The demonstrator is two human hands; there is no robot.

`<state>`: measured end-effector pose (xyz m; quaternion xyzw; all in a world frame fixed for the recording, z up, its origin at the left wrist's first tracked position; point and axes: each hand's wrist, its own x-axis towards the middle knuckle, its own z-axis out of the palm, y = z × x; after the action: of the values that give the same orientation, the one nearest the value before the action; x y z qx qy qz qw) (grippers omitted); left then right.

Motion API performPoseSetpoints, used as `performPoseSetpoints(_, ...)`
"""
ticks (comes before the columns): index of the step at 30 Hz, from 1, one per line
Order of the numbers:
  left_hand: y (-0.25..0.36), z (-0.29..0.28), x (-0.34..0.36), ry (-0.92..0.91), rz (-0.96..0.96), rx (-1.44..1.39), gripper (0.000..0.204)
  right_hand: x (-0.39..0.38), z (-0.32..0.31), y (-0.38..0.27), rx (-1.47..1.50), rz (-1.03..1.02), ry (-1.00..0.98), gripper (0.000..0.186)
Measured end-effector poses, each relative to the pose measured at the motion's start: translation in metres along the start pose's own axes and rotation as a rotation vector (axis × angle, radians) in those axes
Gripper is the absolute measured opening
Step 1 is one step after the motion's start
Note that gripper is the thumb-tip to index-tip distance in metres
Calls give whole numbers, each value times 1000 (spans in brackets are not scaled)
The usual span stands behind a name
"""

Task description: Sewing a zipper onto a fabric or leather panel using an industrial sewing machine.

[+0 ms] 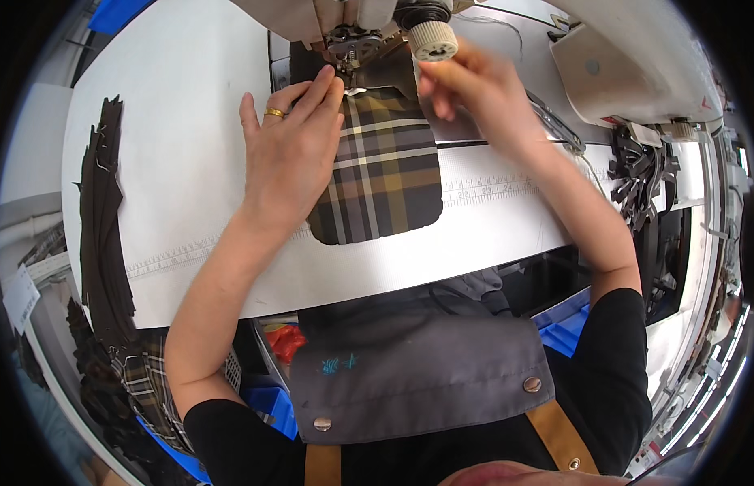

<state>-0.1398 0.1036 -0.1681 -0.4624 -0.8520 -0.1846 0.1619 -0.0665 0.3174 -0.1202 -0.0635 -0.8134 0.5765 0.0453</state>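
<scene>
A dark plaid fabric piece (385,174) with yellow, brown and white stripes and rounded near corners lies on the white sewing table. Its far end reaches the presser foot (350,69) of a sewing machine, where plain dark fabric (308,61) also shows. My left hand (296,142), wearing a gold ring, rests palm down on the plaid's left edge. Its fingers are stretched out, with the tips close to the foot. To the right of the needle area, my right hand (474,89) is raised with curled fingers. Motion blurs it, and the machine's cream dial (433,40) partly covers it.
Dark fabric strips (101,219) hang over the table's left edge, above more plaid fabric (150,377). The machine's body (636,73) stands at the right, beside a bundle of black strips (642,174). A printed ruler scale (506,190) crosses the table. Blue bins (567,322) sit below.
</scene>
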Motion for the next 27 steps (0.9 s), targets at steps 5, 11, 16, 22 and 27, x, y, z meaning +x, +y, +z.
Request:
performPoseSetpoints(5,-6,2,3,9,-28,-32,31,28,-3,9,508,281,-204,24)
performPoseSetpoints(11,-30,-6,23,3,18,-271,22,26,7,22,36,-228,-42,15)
performPoseSetpoints(16,-46,-5,37,60,380,-17,22,28,31,24,-684,-760,123,17)
performPoseSetpoints(22,-43,2,38,77,154,-342,17,34,39,34,-1016,-836,150,17)
performPoseSetpoints(27,-38,2,40,97,84,-404,13,38,42,32,-916,-797,218,12)
